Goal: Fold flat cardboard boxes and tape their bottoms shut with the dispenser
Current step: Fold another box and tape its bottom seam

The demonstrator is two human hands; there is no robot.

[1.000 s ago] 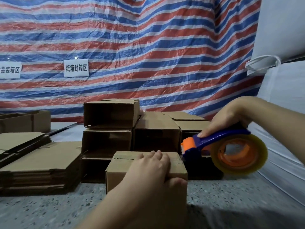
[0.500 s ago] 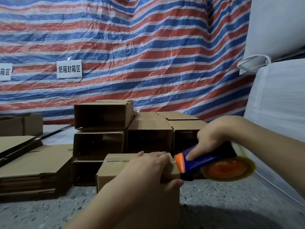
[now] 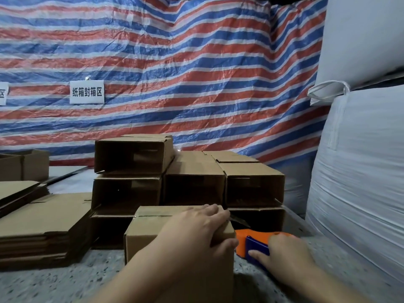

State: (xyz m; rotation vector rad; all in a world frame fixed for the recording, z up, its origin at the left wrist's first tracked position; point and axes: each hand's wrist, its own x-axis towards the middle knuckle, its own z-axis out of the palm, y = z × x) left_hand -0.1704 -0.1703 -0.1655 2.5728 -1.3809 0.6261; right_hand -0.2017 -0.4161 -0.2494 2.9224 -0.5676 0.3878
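Observation:
A small folded cardboard box (image 3: 153,235) stands on the speckled floor in front of me, its closed flaps facing up with a seam across them. My left hand (image 3: 196,228) presses on the box's top right part, thumb down its near side. My right hand (image 3: 284,250) grips the blue handle of the orange and blue tape dispenser (image 3: 251,241), held low against the box's right side. The tape roll is hidden behind my hand.
Folded open boxes (image 3: 192,178) are stacked on their sides behind the box. Flat cardboard blanks (image 3: 43,226) lie in piles at left. Large white sacks (image 3: 358,182) fill the right side. A striped tarp (image 3: 175,73) with a label hangs behind.
My right hand has brought the dispenser down from above the box's right corner to low beside its right side. My left hand stayed on the box top.

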